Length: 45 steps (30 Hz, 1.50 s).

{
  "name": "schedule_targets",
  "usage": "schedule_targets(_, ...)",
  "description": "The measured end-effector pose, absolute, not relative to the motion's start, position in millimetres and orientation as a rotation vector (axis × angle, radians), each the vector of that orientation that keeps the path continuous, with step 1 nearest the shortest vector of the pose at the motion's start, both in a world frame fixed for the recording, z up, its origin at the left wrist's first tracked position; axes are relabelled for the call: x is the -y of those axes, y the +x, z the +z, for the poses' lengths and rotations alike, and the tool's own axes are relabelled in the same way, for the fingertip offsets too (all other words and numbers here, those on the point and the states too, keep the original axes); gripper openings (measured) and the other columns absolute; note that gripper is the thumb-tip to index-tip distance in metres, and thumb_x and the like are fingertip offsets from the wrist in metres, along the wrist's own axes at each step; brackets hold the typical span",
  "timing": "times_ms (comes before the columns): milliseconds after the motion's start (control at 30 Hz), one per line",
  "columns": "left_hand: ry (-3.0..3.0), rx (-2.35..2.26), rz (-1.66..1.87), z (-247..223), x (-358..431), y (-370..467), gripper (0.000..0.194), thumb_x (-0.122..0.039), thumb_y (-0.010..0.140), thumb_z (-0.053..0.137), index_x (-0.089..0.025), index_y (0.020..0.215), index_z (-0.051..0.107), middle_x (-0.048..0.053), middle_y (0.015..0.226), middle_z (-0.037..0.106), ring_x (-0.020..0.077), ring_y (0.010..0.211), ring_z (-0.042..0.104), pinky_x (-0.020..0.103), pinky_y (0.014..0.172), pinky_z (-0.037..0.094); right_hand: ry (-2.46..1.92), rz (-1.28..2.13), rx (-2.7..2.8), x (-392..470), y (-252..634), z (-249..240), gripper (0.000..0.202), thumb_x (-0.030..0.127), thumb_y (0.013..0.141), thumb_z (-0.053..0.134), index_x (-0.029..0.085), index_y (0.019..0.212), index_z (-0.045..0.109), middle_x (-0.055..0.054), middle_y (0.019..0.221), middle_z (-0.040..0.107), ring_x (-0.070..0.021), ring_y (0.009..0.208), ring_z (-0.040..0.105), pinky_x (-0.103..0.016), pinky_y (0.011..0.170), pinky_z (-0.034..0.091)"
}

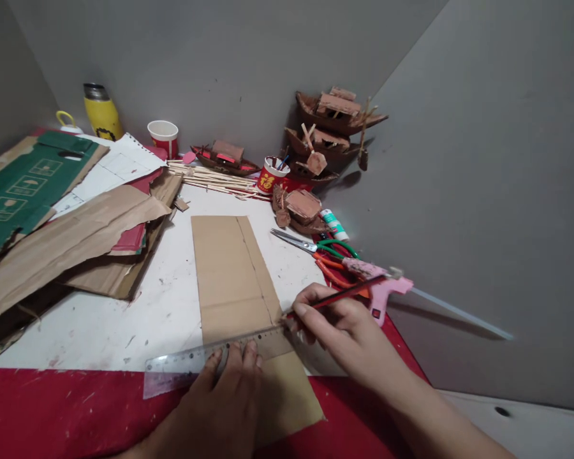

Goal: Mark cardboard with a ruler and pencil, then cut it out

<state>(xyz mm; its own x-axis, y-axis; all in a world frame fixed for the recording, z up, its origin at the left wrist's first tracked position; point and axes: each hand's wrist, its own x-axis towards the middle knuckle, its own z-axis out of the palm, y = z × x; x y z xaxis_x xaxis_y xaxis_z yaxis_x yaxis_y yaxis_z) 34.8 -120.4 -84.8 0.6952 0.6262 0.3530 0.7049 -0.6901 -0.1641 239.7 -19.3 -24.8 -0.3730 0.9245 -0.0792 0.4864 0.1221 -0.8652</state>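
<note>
A strip of brown cardboard (234, 274) lies on the white sheet, with a long pencil line near its right side and a fainter line across it. Across the strip rests a clear plastic ruler (175, 366), slightly slanted. My left hand (229, 389) presses on the ruler with its fingertips, fingers close together. In my right hand (337, 328) is a dark red pencil (344, 292), its tip at the cardboard's right edge just above the ruler.
Cardboard scraps (76, 248) pile up at the left. Scissors (296, 241), a pink glue gun (382, 290) and a model boat (303, 210) stand to the right. Behind are wooden sticks (215, 178), paper cups (163, 137), more boats (339, 111) and a yellow bottle (102, 115).
</note>
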Motion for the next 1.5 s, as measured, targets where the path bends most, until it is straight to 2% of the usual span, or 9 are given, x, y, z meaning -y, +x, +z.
schedule_targets(167,-2.586,1.022,-0.484,-87.5,123.7,34.7,0.039,-0.031,0.094,0.045,-0.008,0.120,0.063,0.015,0.123,0.067,0.0293,0.111,0.057,0.040,0.093,0.035,-1.463,1.036,1.711,37.7,251.7,-30.0,0.030,0.046,0.097,0.046,0.021,0.107,0.060,-0.003,0.076,0.071,-0.0139,0.062,0.063,-0.023,0.058,0.051)
schedule_targets(400,-2.729,1.034,-0.685,-86.4,125.2,34.6,0.051,-0.054,0.089,0.053,-0.010,0.111,0.065,0.013,0.110,0.071,0.0265,0.100,0.061,0.038,0.091,0.043,-1.498,0.840,1.797,35.4,242.7,-57.3,0.034,0.040,0.092,0.048,0.017,0.113,0.059,-0.012,0.100,0.073,-0.0228,0.090,0.069,-0.032,0.077,0.053)
schedule_targets(600,-2.886,1.467,-0.608,-58.4,112.7,23.9,0.051,-0.038,0.078,0.071,-0.011,0.120,0.058,0.015,0.115,0.064,0.0308,0.102,0.056,0.044,0.087,0.049,-1.428,0.939,1.825,30.7,246.5,-67.1,0.038,0.046,0.093,0.049,0.016,0.114,0.057,-0.008,0.087,0.070,-0.0202,0.076,0.067,-0.031,0.070,0.052)
schedule_targets(767,-2.942,1.779,-0.405,-42.9,104.8,21.7,0.024,-0.034,0.082,0.067,-0.019,0.100,0.059,0.008,0.102,0.059,0.0277,0.096,0.053,0.044,0.084,0.046,-1.375,1.264,1.608,31.4,244.0,-66.1,0.052,0.058,0.088,0.051,0.016,0.119,0.051,-0.008,0.088,0.067,-0.0204,0.072,0.066,-0.025,0.048,0.049)
schedule_targets(1000,-2.938,1.795,-0.484,-50.0,101.3,16.8,0.028,-0.037,0.077,0.072,-0.020,0.089,0.054,0.005,0.093,0.061,0.0235,0.087,0.055,0.035,0.076,0.043,-1.219,1.565,1.487,44.2,230.3,-59.9,0.046,0.055,0.085,0.058,0.020,0.115,0.052,-0.005,0.095,0.065,-0.0101,0.052,0.057,-0.019,0.038,0.041)
schedule_targets(1167,-2.903,1.963,-0.649,-43.4,99.7,16.1,0.025,-0.035,0.074,0.070,-0.021,0.082,0.051,-0.001,0.075,0.058,0.0178,0.067,0.053,0.028,0.060,0.036,-1.025,1.684,1.450,47.5,222.8,-69.5,0.040,0.051,0.086,0.061,0.018,0.108,0.056,0.004,0.067,0.059,-0.0054,0.042,0.043,-0.016,0.037,0.026)
schedule_targets(1233,-2.867,2.092,-0.774,-40.2,95.7,10.8,0.023,-0.034,0.075,0.068,-0.022,0.084,0.050,-0.003,0.069,0.056,0.0157,0.061,0.051,0.026,0.055,0.034,-1.035,1.661,1.389,42.6,221.9,-71.1,0.039,0.052,0.086,0.061,0.018,0.105,0.057,0.006,0.059,0.055,-0.0056,0.041,0.041,-0.016,0.038,0.025)
schedule_targets(1367,-2.453,2.264,-1.043,-35.1,79.3,-16.9,0.017,-0.034,0.086,0.055,-0.022,0.096,0.051,-0.004,0.065,0.058,0.0166,0.061,0.058,0.025,0.058,0.040,-1.111,1.358,1.333,29.1,226.3,-68.0,0.041,0.056,0.086,0.058,0.019,0.104,0.054,-0.001,0.078,0.065,-0.0083,0.048,0.049,-0.020,0.041,0.036)
schedule_targets(1500,-2.097,2.304,-0.928,-32.9,64.8,-46.1,0.040,-0.027,0.089,0.048,-0.012,0.127,0.048,0.012,0.090,0.069,0.0257,0.082,0.066,0.033,0.072,0.046,-1.122,1.179,1.424,25.1,230.7,-69.0,0.044,0.058,0.084,0.055,0.018,0.103,0.052,-0.005,0.081,0.065,-0.0175,0.068,0.062,-0.028,0.054,0.049)
